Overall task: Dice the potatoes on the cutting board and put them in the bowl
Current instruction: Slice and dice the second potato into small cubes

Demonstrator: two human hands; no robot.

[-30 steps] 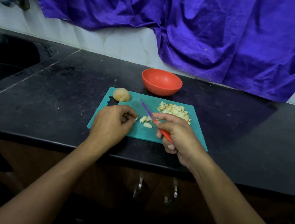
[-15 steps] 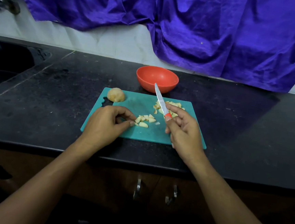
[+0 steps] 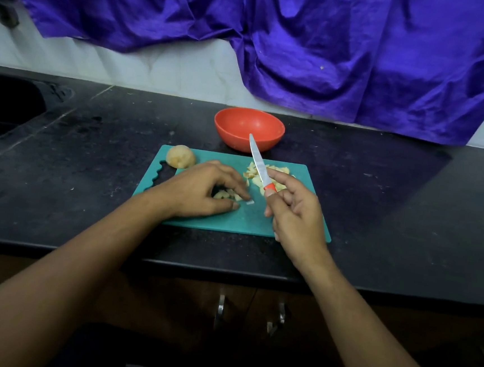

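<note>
A teal cutting board [image 3: 249, 219] lies on the black counter. A peeled potato piece [image 3: 180, 156] sits at its far left corner. A pile of diced potato [image 3: 255, 175] lies at the board's far middle, partly hidden by the knife. My left hand [image 3: 205, 191] curls its fingers over a few small potato pieces [image 3: 225, 194] at the board's middle. My right hand [image 3: 296, 214] holds a knife [image 3: 258, 163] by its red handle, blade pointing up and away toward the empty orange bowl [image 3: 249, 128] behind the board.
The black counter [image 3: 91, 152] extends on both sides, with a dark sink [image 3: 4, 107] at the far left. A purple cloth [image 3: 305, 42] hangs on the wall behind. Cabinet handles [image 3: 220, 310] show below the counter's front edge.
The knife went from lying low across the board to raised, tip toward the bowl. My left hand slid right and closed over the small pieces.
</note>
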